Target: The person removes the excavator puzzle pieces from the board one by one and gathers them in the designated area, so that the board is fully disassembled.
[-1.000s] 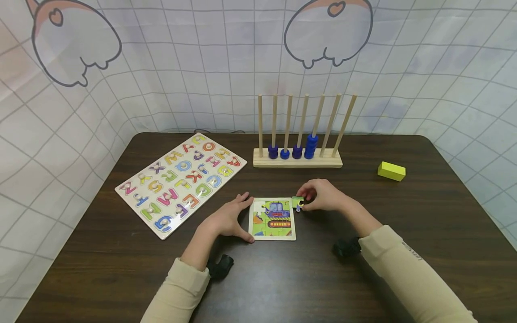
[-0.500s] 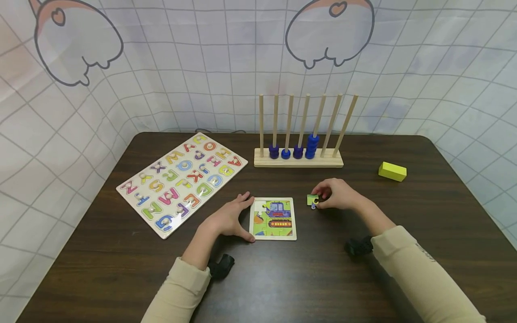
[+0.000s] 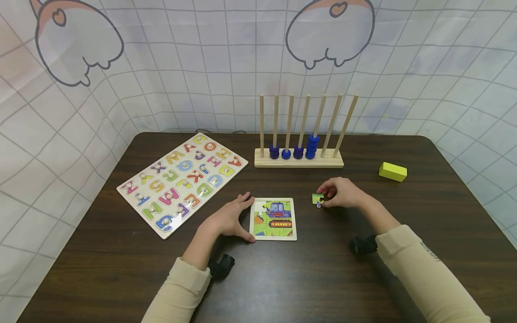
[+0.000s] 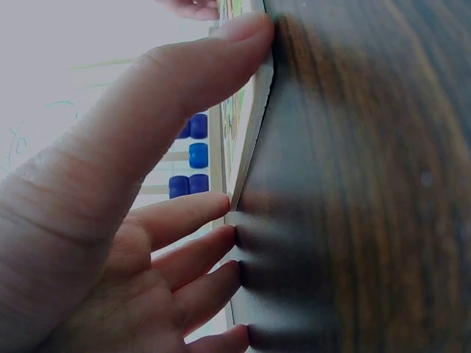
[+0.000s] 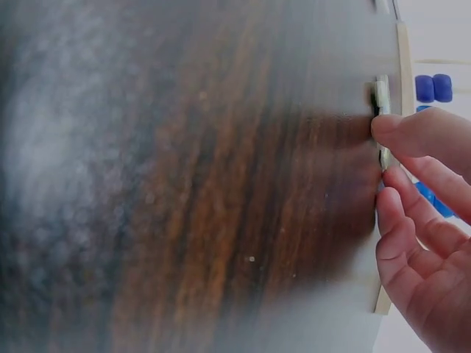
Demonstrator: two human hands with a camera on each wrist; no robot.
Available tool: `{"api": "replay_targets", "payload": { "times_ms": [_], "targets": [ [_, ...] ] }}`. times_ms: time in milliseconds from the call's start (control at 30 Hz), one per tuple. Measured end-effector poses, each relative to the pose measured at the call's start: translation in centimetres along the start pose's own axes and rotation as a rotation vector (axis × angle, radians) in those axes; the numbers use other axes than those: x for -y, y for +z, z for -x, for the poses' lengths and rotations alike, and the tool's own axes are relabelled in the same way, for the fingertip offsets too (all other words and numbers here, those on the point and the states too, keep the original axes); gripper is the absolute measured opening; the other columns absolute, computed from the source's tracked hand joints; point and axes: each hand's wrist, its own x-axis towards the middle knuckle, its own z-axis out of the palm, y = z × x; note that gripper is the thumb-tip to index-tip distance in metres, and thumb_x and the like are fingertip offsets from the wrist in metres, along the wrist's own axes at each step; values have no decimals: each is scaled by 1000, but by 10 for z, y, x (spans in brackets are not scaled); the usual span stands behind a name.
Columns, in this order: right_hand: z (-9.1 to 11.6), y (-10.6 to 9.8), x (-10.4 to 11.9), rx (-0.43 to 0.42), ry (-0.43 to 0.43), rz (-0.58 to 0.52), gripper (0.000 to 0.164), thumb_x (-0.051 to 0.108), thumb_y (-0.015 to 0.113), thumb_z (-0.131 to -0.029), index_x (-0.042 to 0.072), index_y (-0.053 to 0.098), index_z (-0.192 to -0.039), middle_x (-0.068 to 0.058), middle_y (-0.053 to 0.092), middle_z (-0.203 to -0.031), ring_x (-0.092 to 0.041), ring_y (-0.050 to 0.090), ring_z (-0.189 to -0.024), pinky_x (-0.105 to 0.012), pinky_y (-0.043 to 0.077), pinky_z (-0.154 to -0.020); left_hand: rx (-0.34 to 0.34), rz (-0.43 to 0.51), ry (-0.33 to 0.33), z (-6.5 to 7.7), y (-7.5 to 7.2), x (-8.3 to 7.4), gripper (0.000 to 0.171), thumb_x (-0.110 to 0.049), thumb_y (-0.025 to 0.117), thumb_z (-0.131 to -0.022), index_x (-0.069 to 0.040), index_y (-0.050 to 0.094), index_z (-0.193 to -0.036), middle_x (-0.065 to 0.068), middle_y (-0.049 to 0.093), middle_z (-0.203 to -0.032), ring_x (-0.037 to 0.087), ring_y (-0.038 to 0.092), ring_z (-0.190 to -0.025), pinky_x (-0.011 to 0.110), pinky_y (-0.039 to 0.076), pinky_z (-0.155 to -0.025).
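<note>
A small square jigsaw puzzle (image 3: 273,238) in a pale wooden frame lies on the table, showing a purple digger on green. A bare gap shows at its upper left. My left hand (image 3: 229,218) is spread along its left side, thumb at the near corner and index fingertip at the far one; the left wrist view has the thumb (image 4: 213,62) against the frame's edge. To the right of the frame, my right hand (image 3: 343,193) pinches a green puzzle piece (image 3: 317,198) between thumb and fingers, close over the table. Seen edge-on, the piece (image 5: 382,92) is partly hidden by the thumb.
A letter peg board (image 3: 181,184) lies slanted at the left. Behind the puzzle stands a wooden rack (image 3: 299,164) with upright pegs and blue beads (image 3: 312,147). At the right back sits a yellow block (image 3: 392,172). A gridded cloth (image 3: 226,67) hangs behind the dark table (image 3: 282,282).
My right hand has moved right with the puzzle piece, from the frame's right edge to a spot apart from it. My left hand has stayed at the frame.
</note>
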Motion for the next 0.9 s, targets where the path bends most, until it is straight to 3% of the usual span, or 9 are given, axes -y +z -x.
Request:
{"api": "replay_targets", "payload": {
  "times_ms": [900],
  "targets": [
    [2, -2, 2, 4, -1, -23, 35, 8, 73, -74, -4, 63, -105, -12, 64, -96, -20, 57, -80, -33, 48, -72, 0, -7, -2, 0, 0, 1, 105, -34, 86, -59, -10, 30, -144, 6, 16, -152, 24, 10, -138, 42, 20, -108]
  ]
}}
